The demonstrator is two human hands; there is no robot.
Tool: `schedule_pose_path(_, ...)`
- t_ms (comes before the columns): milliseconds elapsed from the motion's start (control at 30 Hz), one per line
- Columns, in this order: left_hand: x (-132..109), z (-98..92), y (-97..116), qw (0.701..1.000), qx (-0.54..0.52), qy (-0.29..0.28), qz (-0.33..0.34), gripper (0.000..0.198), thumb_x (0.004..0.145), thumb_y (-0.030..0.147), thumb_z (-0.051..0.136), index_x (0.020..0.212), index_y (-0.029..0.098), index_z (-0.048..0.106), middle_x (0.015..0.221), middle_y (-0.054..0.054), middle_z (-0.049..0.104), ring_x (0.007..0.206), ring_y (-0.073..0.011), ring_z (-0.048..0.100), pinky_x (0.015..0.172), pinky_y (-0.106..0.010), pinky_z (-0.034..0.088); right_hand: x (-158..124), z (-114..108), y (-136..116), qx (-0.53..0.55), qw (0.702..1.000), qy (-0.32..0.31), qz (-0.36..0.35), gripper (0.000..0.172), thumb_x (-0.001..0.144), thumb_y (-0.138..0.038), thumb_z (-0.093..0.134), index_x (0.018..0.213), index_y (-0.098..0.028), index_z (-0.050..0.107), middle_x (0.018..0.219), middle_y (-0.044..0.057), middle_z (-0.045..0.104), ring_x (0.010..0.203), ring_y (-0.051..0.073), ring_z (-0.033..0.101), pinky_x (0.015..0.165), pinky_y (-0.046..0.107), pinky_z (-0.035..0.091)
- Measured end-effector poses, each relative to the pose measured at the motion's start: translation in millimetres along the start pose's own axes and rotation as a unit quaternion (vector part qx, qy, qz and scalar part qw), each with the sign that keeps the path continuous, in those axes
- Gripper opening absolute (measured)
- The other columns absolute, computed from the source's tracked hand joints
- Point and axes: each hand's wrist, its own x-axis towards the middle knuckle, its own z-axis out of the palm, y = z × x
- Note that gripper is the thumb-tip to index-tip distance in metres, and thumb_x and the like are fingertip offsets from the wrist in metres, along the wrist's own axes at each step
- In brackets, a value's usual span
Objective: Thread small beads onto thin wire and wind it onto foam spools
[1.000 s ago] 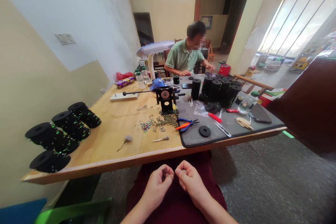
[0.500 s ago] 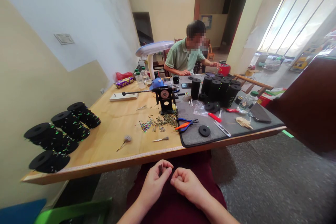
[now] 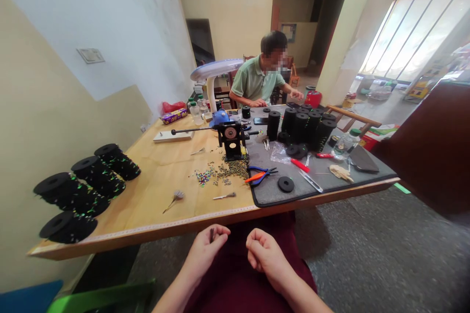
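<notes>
Right, on my feed both bare hands are up over the dark maroon cloth on the lap [image 3: 238, 286], just off the near edge of the pale wooden surface [image 3: 154, 176], and there's a clear gap between them. My left hand [image 3: 207, 250] is grasping a small, dark, slender piece [image 3: 212, 234], tucked between thumb and curled fingers, one end poking up. Over to my right hand [image 3: 265, 257]: fingers folded in toward the thumb, and from this far off I can't tell whether they pinch anything.

Ahead of the hands, two grey-tufted bundles with thin stems lie on the wood, one to the left [image 3: 177, 195], one nearer the middle [image 3: 224, 195]. Beyond those, a scatter of multicoloured beads [image 3: 204, 177] runs into a heap of tiny brass-coloured pieces [image 3: 237, 168], right by the foot of a black machine with a round dial [image 3: 230, 133].

Just right of the heap, pliers with blue and orange handles [image 3: 259, 176] straddle the edge of a grey mat [image 3: 271, 198]; a flat black ring [image 3: 282, 187] lies beside them. Far left, four black cylinders with green glints [image 3: 69, 190]. Across from me, a co-worker in a pale green shirt [image 3: 251, 80] sits leaning in.
</notes>
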Motion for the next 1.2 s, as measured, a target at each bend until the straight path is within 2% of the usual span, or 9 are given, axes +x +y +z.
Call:
schedule_pose_path(133, -7, 12.9, 1, 0.993, -0.028, -0.105, -0.054, 0.037, 0.068, 0.040, 0.068, 0.088, 0.009, 0.065, 0.054, 0.006, 0.037, 0.048, -0.0062, 0.027, 0.046, -0.021, 0.017, 0, 1, -1, -0.013, 1.000, -0.006, -0.012, 0.039, 0.072, -0.050, 0.056, 0.078, -0.015, 0.039, 0.046, -0.008, 0.045, 0.034, -0.001, 0.022, 0.038, 0.014, 0.013)
schedule_pose_path(200, -9, 20.0, 6, 0.989, -0.053, -0.124, -0.061, 0.037, 0.071, 0.042, 0.067, 0.087, 0.008, 0.064, 0.054, 0.005, 0.038, 0.046, -0.0052, 0.024, 0.045, -0.021, 0.014, 0, 1, 1, -0.042, 0.999, 0.003, -0.033, 0.040, 0.072, -0.050, 0.057, 0.076, -0.014, 0.041, 0.047, -0.006, 0.046, 0.036, -0.001, 0.026, 0.040, 0.013, 0.016)
schedule_pose_path(333, -7, 25.1, 13, 0.994, -0.051, -0.086, -0.037, 0.037, 0.071, 0.045, 0.067, 0.074, 0.008, 0.061, 0.053, 0.005, 0.038, 0.047, -0.0052, 0.024, 0.045, -0.021, 0.015, 1, 0, 5, -0.098, 0.992, 0.026, -0.070, 0.033, 0.075, -0.042, 0.057, 0.073, -0.012, 0.043, 0.049, -0.003, 0.049, 0.042, 0.001, 0.037, 0.046, 0.013, 0.025)
schedule_pose_path(467, -5, 20.7, 13, 0.996, -0.062, -0.064, -0.029, 0.036, 0.072, 0.045, 0.067, 0.075, 0.009, 0.061, 0.052, 0.006, 0.036, 0.048, -0.0054, 0.024, 0.045, -0.021, 0.016, 1, -1, 7, -0.128, 0.988, 0.029, -0.076, 0.026, 0.077, -0.036, 0.054, 0.075, -0.012, 0.046, 0.051, -0.003, 0.051, 0.043, 0.001, 0.038, 0.046, 0.012, 0.027)
schedule_pose_path(633, -4, 15.2, 12, 0.999, -0.015, -0.041, 0.002, 0.037, 0.072, 0.046, 0.066, 0.071, 0.010, 0.060, 0.052, 0.005, 0.037, 0.049, -0.0061, 0.026, 0.046, -0.020, 0.020, 0, -2, 5, -0.110, 0.992, 0.009, -0.059, 0.037, 0.077, -0.046, 0.054, 0.079, -0.011, 0.048, 0.057, 0.002, 0.058, 0.043, 0.002, 0.043, 0.042, 0.011, 0.029)
schedule_pose_path(767, -3, 15.1, 16, 0.998, 0.030, -0.038, 0.030, 0.036, 0.075, 0.046, 0.062, 0.071, 0.010, 0.062, 0.055, 0.003, 0.043, 0.051, -0.0071, 0.029, 0.048, -0.020, 0.023, 1, -7, -2, -0.083, 0.995, 0.001, -0.053, 0.059, 0.072, -0.062, 0.053, 0.098, -0.009, 0.054, 0.091, 0.012, 0.064, 0.073, 0.013, 0.061, 0.043, 0.012, 0.040)
schedule_pose_path(900, -5, 18.5, 20, 0.997, 0.048, -0.038, 0.050, 0.037, 0.076, 0.047, 0.061, 0.068, 0.010, 0.061, 0.058, 0.001, 0.049, 0.055, -0.0088, 0.035, 0.053, -0.021, 0.028, 3, -7, -16, -0.070, 0.993, -0.004, -0.093, 0.059, 0.074, -0.060, 0.054, 0.107, -0.011, 0.055, 0.099, 0.012, 0.062, 0.093, 0.017, 0.060, 0.055, 0.018, 0.050)
schedule_pose_path(1100, -6, 18.5, 26, 0.994, 0.073, -0.031, 0.074, 0.035, 0.076, 0.045, 0.059, 0.063, 0.011, 0.059, 0.056, 0.000, 0.050, 0.053, -0.0098, 0.036, 0.052, -0.021, 0.029, 9, 2, -26, -0.056, 0.993, -0.063, -0.081, 0.051, 0.075, -0.053, 0.058, 0.101, -0.010, 0.052, 0.074, 0.003, 0.059, 0.062, 0.007, 0.056, 0.056, 0.018, 0.048)
schedule_pose_path(1200, -6, 17.4, 29, 0.993, 0.082, -0.021, 0.082, 0.034, 0.076, 0.043, 0.059, 0.064, 0.011, 0.060, 0.056, -0.001, 0.053, 0.053, -0.0103, 0.039, 0.052, -0.021, 0.030, 10, 3, -23, -0.085, 0.992, -0.061, -0.075, 0.040, 0.076, -0.046, 0.057, 0.093, -0.010, 0.050, 0.064, 0.001, 0.057, 0.051, 0.004, 0.051, 0.050, 0.015, 0.042)
